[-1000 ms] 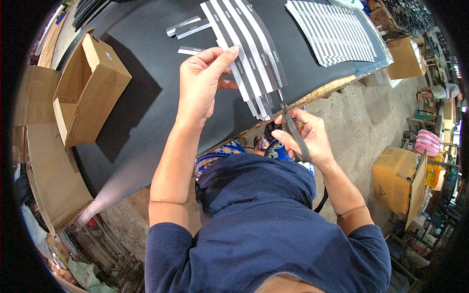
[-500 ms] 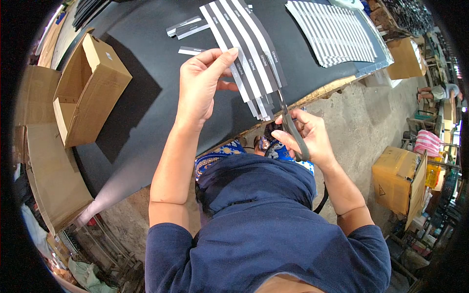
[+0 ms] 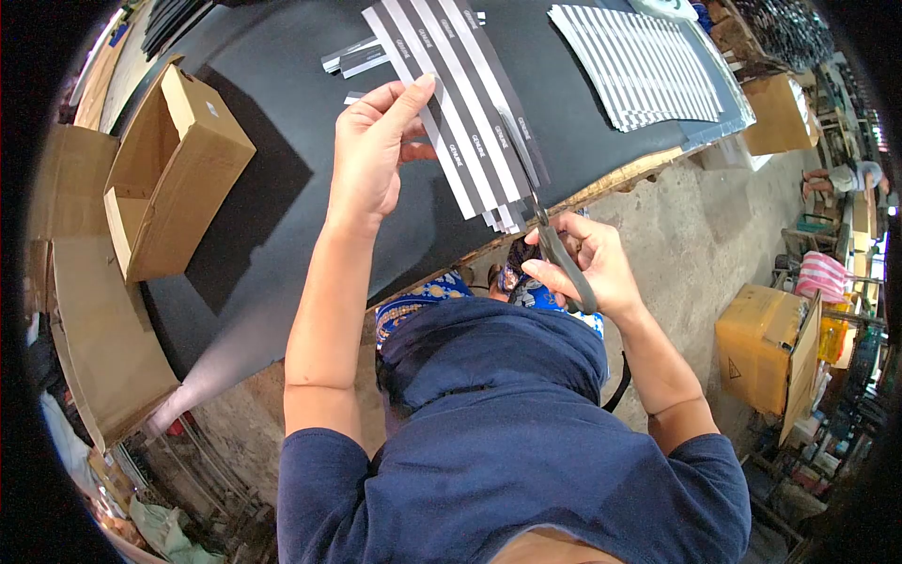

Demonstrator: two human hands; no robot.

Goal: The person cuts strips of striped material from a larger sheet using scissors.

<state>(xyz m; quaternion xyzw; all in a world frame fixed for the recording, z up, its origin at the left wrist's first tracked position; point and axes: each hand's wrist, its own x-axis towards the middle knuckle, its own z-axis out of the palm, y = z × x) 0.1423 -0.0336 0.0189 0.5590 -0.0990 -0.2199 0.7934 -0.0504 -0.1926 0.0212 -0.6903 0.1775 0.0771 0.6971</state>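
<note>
Pinched at its left edge by my left hand (image 3: pixel 376 150) is a black-and-white striped sheet (image 3: pixel 467 122) printed with "GENUINE". My left thumb lies on top, with fingers partly hidden beneath. My right hand (image 3: pixel 594 266) is closed around the dark handles of the scissors (image 3: pixel 557 252). Their blades run along a dark stripe near the sheet's right edge. Several strip ends (image 3: pixel 505 219) show below the sheet's near end, close to the table edge. Left of the sheet, small cut labels (image 3: pixel 365 58) lie on the black table.
A stack of striped sheets (image 3: pixel 639 70) lies on the black table (image 3: pixel 282 282) at the right. An open cardboard box (image 3: pixel 183 169) stands at the left. Another carton (image 3: pixel 756 348) sits on the concrete floor, and a person (image 3: pixel 850 177) is at the far right.
My left hand and the striped sheet have shifted left and slightly away from me, and the sheet has turned a little. The scissors have moved only slightly.
</note>
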